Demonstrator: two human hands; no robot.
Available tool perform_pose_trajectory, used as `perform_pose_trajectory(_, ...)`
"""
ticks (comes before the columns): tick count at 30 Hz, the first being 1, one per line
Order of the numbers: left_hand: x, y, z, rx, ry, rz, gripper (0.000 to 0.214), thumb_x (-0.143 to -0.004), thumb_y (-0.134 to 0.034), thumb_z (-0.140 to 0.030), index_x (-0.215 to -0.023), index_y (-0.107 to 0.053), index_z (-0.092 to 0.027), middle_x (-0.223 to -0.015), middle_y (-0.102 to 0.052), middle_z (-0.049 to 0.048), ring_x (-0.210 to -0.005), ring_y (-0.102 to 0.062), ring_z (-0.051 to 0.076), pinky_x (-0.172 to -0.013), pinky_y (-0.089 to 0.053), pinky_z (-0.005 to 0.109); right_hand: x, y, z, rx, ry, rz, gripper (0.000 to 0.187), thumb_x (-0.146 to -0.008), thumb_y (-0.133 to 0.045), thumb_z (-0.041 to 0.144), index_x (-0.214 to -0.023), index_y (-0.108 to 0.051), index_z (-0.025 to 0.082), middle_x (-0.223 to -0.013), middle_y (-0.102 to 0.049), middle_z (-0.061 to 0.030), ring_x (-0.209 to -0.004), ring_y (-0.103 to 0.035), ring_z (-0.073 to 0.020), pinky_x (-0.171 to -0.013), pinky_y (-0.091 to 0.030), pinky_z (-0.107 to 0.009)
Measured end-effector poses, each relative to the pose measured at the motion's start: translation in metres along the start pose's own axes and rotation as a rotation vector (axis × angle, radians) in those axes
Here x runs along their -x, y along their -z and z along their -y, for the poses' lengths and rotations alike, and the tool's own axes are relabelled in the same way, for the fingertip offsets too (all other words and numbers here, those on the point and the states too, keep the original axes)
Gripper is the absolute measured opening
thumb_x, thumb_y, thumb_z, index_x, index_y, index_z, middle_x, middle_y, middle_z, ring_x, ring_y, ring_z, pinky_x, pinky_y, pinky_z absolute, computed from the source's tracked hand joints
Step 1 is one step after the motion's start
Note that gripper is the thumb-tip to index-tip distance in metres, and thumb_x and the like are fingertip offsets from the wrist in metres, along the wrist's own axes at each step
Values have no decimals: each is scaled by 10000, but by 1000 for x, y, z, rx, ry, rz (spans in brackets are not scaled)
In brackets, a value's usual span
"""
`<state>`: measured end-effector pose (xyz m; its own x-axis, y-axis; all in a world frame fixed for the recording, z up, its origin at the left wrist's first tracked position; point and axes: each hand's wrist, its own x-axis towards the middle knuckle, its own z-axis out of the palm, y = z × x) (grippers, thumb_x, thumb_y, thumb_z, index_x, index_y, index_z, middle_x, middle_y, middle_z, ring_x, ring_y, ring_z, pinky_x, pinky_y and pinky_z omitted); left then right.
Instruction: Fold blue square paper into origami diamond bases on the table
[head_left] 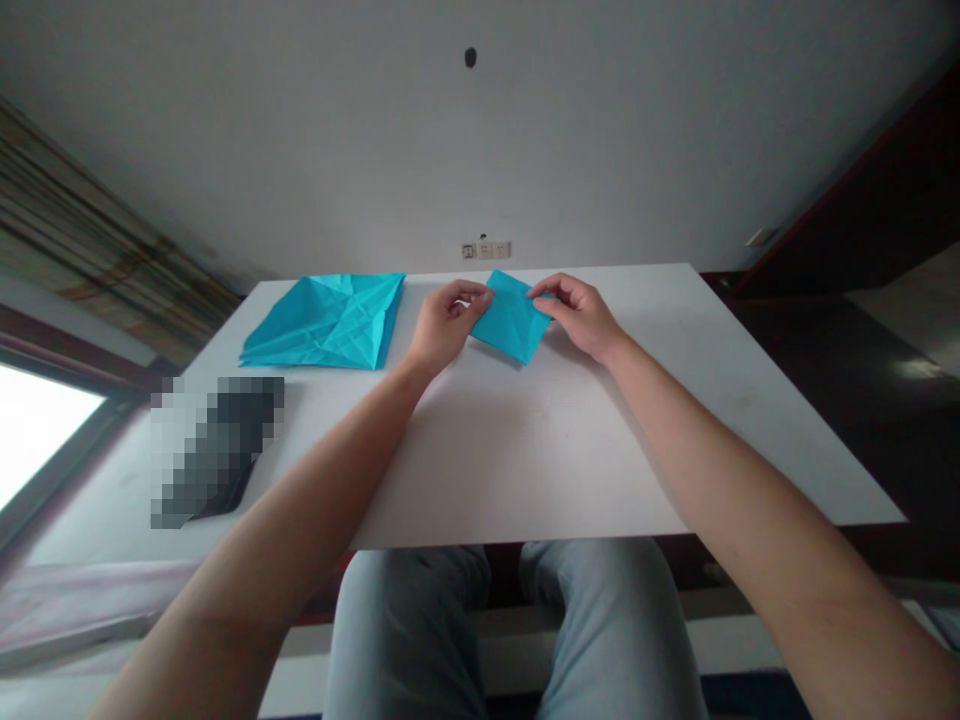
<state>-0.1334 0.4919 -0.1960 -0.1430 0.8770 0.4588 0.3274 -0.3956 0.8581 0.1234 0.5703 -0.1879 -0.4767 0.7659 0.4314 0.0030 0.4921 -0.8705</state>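
A small blue folded paper square [512,318] is held up between my hands, over the far part of the white table, one corner pointing toward me. My left hand [448,318] pinches its left corner between thumb and fingers. At the right corner, my right hand [577,312] grips the paper in the same way, thumb beneath and fingertips on the upper edge. To the left lies a larger sheet of creased blue paper [322,322], with crossing fold lines and a loose, layered edge. Neither hand touches it.
A dark, pixelated object [225,450] rests on the left side of the white table [525,470]. The wall with sockets [485,250] rises behind the far edge. A curtain [82,210] hangs at left, and my knees are below the near edge.
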Motion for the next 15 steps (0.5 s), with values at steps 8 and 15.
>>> perform_pose_trajectory(8, 9, 3, -10, -122, -71, 230, 682, -771, -1083, -501, -1357, -829, -261, -1170, -827, 56, -831, -649, 162, -702, -504, 294, 0, 2, -2, 64, -37, -97, 310, -941, -860, 552, -1063, -878, 268, -1031, -837, -48, -850, -638, -215, -833, -536, -395)
perform_pose_trajectory(15, 10, 3, -4, -132, -103, 243, 826, -816, -1056, -518, -1514, -695, -263, -1489, -795, 123, -1179, -788, 251, -928, -639, 345, -1, 1, -2, 56, -61, -143, 360, -924, -849, 536, -1142, -904, 255, -1022, -837, -50, -872, -666, -219, -862, -564, -402)
